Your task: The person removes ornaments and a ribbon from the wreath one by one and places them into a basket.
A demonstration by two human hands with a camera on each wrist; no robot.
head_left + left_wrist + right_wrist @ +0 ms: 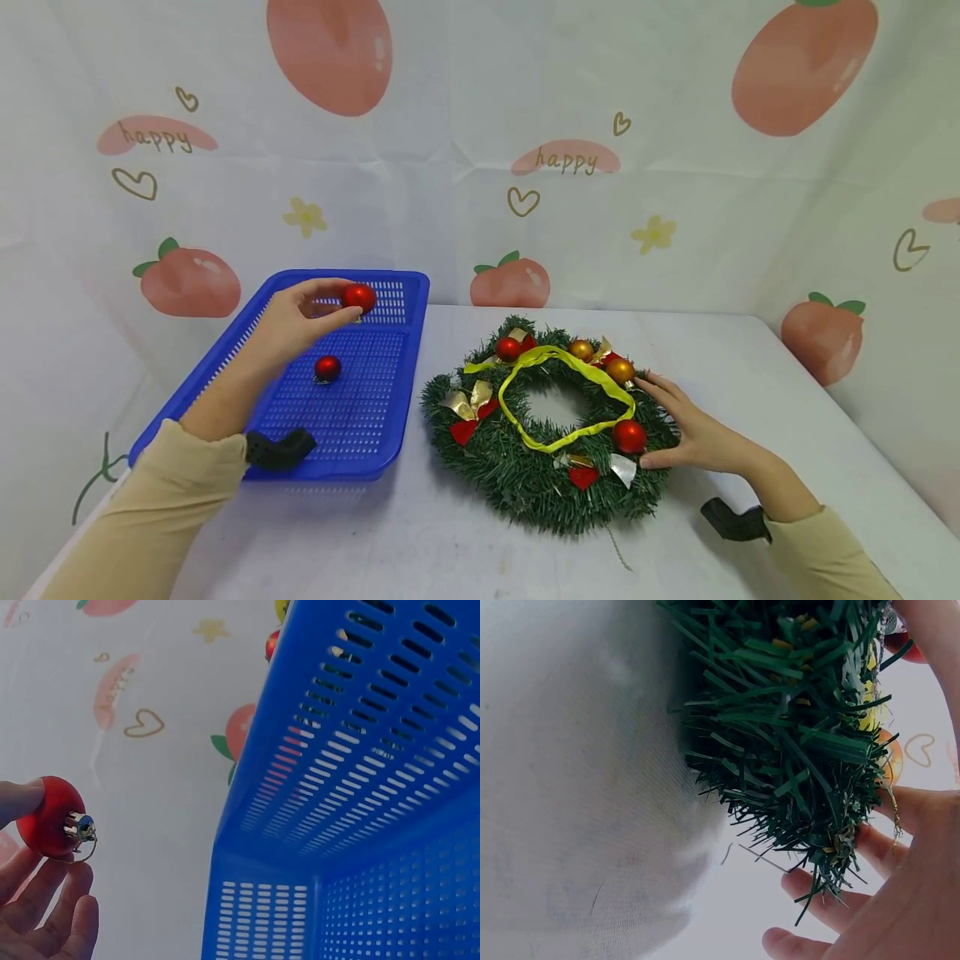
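In the head view my left hand (294, 321) pinches a shiny red Christmas ball (360, 297) above the far end of a blue plastic basket (417, 367). Its silver cap and thin hanging loop show in the left wrist view, where the thumb presses the red ball (51, 817) against the fingers. A second red ball (327, 367) lies on the basket floor. My right hand (705, 440) rests at the right edge of a green Christmas wreath (517, 475), thumb and fingers spread and touching it. In the right wrist view the fingers reach along the wreath's bristly side (780, 735).
On the wreath sit red balls (629, 436), gold balls (581, 350), red and gold bows (471, 406), and a loose yellow ribbon (504, 398) around the centre hole. A white table (465, 550) carries everything. Behind hangs a fruit-printed cloth (450, 217).
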